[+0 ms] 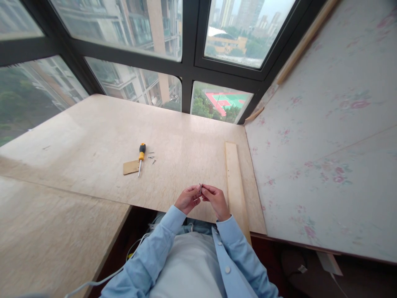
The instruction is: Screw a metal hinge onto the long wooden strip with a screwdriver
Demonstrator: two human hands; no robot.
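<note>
Half-curled, the left hand (188,199) and right hand (216,202) pinch a slim, metallic-looking piece (200,188) near a flat wooden board (233,174).

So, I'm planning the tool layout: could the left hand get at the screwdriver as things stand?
Probably yes: only small loose fasteners lie near the way from the left hand to the screwdriver. First, though, it would have to leave the small piece pinched with the right hand.
</note>
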